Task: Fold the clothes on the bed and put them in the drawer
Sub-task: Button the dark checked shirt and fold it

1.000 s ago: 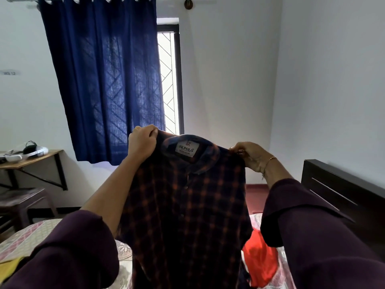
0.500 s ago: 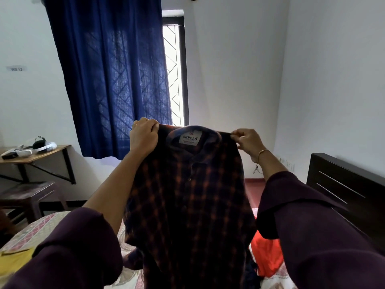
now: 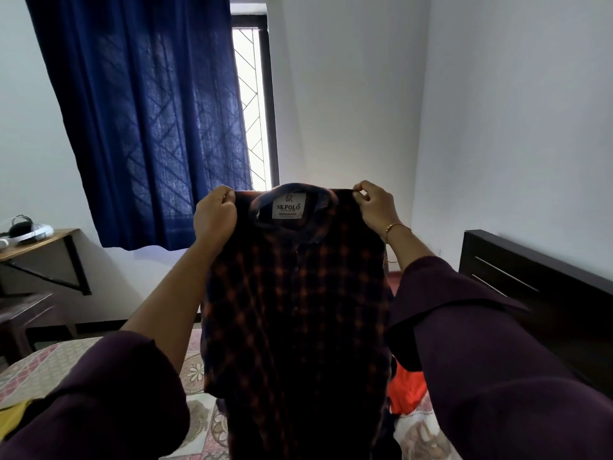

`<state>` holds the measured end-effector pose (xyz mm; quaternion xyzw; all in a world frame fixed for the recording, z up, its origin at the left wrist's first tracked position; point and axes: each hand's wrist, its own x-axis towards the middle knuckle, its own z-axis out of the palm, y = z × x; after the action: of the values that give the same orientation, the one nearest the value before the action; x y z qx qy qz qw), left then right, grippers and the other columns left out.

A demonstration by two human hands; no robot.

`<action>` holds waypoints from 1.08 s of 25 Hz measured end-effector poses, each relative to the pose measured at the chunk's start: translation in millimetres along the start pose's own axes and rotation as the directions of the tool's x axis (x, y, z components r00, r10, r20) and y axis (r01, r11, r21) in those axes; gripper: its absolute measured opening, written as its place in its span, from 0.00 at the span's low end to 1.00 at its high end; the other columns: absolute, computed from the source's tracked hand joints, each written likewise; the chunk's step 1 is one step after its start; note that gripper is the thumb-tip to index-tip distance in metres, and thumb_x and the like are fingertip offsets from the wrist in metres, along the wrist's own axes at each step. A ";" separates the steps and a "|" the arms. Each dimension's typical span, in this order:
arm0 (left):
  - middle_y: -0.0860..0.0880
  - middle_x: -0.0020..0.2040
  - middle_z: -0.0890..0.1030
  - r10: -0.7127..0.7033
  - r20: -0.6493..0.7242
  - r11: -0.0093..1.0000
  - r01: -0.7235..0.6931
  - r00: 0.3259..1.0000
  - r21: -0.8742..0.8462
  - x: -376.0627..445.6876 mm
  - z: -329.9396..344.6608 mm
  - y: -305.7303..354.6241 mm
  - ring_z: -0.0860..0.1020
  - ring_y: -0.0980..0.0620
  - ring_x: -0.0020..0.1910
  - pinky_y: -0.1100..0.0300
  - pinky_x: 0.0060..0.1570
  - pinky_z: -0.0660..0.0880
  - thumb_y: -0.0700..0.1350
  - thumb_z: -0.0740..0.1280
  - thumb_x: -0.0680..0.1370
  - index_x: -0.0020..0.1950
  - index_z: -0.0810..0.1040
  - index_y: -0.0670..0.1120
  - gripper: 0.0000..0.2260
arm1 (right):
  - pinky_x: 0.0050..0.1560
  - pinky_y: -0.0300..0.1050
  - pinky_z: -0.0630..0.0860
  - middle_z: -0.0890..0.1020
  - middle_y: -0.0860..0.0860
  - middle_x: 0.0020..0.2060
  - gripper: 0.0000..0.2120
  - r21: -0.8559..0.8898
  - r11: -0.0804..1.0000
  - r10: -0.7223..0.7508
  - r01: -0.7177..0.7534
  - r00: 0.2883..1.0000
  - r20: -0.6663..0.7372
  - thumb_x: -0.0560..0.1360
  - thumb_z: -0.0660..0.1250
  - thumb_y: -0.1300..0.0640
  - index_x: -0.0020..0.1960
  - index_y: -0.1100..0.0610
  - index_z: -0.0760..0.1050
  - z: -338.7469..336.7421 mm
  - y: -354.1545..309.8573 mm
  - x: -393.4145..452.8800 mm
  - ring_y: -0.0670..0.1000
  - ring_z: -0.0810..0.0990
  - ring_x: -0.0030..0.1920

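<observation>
- Lifted higher since half a second ago: the checked shirt now hangs with its collar level with the bottom of the window, and my two hands have spread wider along the shoulder line, so the top edge is pulled straighter.
- Shirt is in the air over the bed, well above it, collar label facing me, body hanging down between my forearms; hem runs out of the bottom of the view.
- My left hand is closed on the left shoulder seam, cloth bunched under curled fingers.
- My right hand pinches the right shoulder seam between thumb and fingertips; bracelet at the wrist.
- Step in hand, as I judge it: shaking out and squaring the first shirt before folding. Nothing looks folded yet.
- Next move calls for laying it flat on the bed, probably front down, keeping the shoulders level so the sleeves can be turned in.
- Orange garment lies on the bed just behind the shirt's right edge; something yellow at far left. Both likely waiting their turn.
- Dark headboard to the right, blue curtain ahead. No drawer in view.
</observation>
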<state>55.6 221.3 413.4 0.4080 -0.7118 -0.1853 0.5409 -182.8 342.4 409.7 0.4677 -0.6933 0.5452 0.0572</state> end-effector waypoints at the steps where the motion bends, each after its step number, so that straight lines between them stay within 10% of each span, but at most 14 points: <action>1: 0.49 0.42 0.76 0.058 -0.016 0.992 -0.056 0.998 0.112 -2.7 0.2 1.7 0.73 0.49 0.43 0.55 0.44 0.66 0.44 0.55 0.81 0.48 0.76 0.43 0.11 | 0.39 0.41 0.66 0.72 0.48 0.31 0.08 -0.030 1.000 -0.011 0.011 1.000 -0.011 0.79 0.58 0.59 0.52 0.59 0.75 -4.1 1.5 -1.0 0.47 0.68 0.31; 4: 0.41 0.44 0.79 0.218 -0.052 0.911 -0.184 0.974 0.368 -15.0 4.9 7.6 0.75 0.41 0.45 0.54 0.42 0.64 0.45 0.53 0.82 0.51 0.75 0.41 0.13 | 0.40 0.41 0.65 0.77 0.55 0.38 0.09 -0.167 0.985 -0.037 0.036 0.999 -0.001 0.80 0.56 0.58 0.53 0.60 0.74 -9.7 10.8 -8.8 0.54 0.72 0.38; 10: 0.41 0.40 0.77 0.161 -0.072 0.911 -0.120 0.984 0.395 -37.6 22.8 1.2 0.69 0.45 0.37 0.54 0.38 0.62 0.42 0.51 0.83 0.50 0.71 0.39 0.12 | 0.41 0.45 0.68 0.80 0.60 0.43 0.10 -0.282 0.959 -0.007 0.022 0.999 0.053 0.81 0.55 0.56 0.54 0.59 0.73 -10.1 25.6 -22.8 0.59 0.76 0.43; 15: 0.41 0.31 0.76 0.416 -0.086 0.846 -0.351 0.905 0.402 -44.2 22.3 -11.7 0.74 0.42 0.30 0.57 0.31 0.62 0.38 0.59 0.78 0.42 0.73 0.38 0.07 | 0.42 0.44 0.68 0.81 0.60 0.46 0.11 -0.239 0.971 -0.028 0.018 0.999 -0.038 0.81 0.55 0.58 0.55 0.62 0.73 -17.2 22.6 -35.4 0.59 0.78 0.45; 27: 0.40 0.38 0.79 0.347 -0.147 0.935 -0.354 0.926 -0.019 -55.0 -78.8 -22.3 0.70 0.46 0.34 0.57 0.37 0.60 0.45 0.54 0.82 0.52 0.76 0.39 0.14 | 0.37 0.38 0.64 0.74 0.51 0.35 0.10 -0.152 0.988 -0.118 0.037 0.817 -0.565 0.81 0.54 0.62 0.53 0.65 0.73 12.6 -106.5 -144.2 0.48 0.71 0.36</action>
<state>141.2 264.9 390.9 0.2741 -0.7287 -0.0724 0.6234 -21.4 420.1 394.6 0.3055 -0.6595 0.6099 0.3159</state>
